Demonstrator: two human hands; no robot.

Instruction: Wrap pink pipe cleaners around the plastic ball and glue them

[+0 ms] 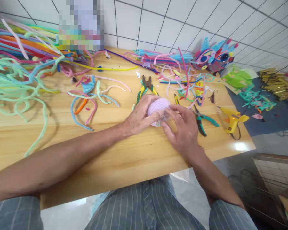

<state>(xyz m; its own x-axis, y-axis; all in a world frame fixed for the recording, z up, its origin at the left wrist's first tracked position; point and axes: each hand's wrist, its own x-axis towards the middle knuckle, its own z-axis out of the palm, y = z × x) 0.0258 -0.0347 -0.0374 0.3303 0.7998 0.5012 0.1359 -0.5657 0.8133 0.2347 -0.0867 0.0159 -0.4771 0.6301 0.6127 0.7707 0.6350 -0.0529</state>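
– Where is the left hand (pixel 140 116)?
– Over the wood table (pixel 124 159). Its arm comes in long from the left, and the hand tips up and to the right.

– What has it got?
– A round purple bundle (pixel 158 105). The fingers go round the far side and the thumb lies across the near side, so it's holding on.

– And the right hand (pixel 184 129)?
– That arm comes up from the bottom right, and the hand leans left. Its fingers are bent, with the thumb apart below them. The fingertips are at the bundle's right edge. I can't tell if they pinch anything.

– So where is the bundle?
– Between both hands, on the near side of the yellow and green pliers (pixel 141 92). Clear, shiny stuff (pixel 161 121) shows at its bottom.

– What's beside the right hand?
– Teal pliers (pixel 201 124), and farther right, a yellow glue gun (pixel 232 119).
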